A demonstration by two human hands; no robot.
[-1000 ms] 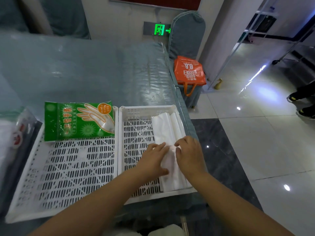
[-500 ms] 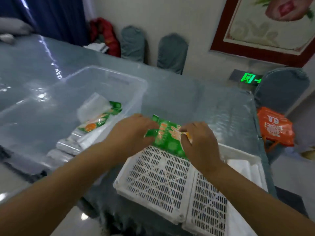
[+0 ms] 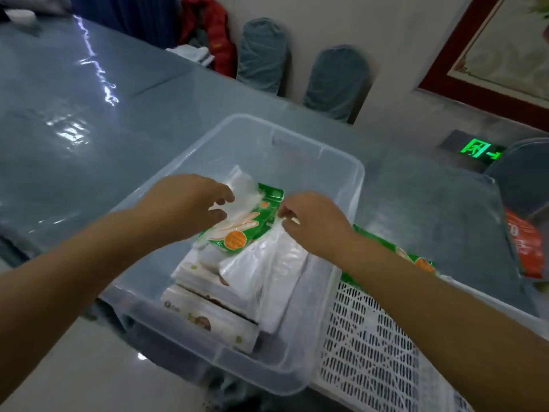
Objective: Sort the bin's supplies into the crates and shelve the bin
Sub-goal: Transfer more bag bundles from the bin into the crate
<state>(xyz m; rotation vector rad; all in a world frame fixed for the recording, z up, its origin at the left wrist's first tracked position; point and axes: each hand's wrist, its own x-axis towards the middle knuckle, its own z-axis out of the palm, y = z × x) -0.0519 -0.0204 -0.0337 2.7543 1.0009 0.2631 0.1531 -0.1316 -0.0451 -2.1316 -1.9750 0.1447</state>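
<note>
Sorting partly done: one green glove packet [image 3: 416, 258] lies in the white perforated crate [image 3: 368, 346] at right, while both hands, left hand [image 3: 190, 203] and right hand [image 3: 315, 221], fingers curled, pinch a clear-wrapped white pack [image 3: 243, 188] and another green packet [image 3: 252, 224] in the clear plastic bin [image 3: 326, 162], several packs left inside, unshelved.

both hands, left hand [image 3: 190, 203] and right hand [image 3: 315, 224], reach into the clear bin [image 3: 297, 364] over a green glove packet [image 3: 246, 227].

Two bare forearms come in from the lower edge; the left hand [image 3: 190, 203] and right hand [image 3: 315, 224] wear nothing (no sleeve, ring or watch shows).
</note>
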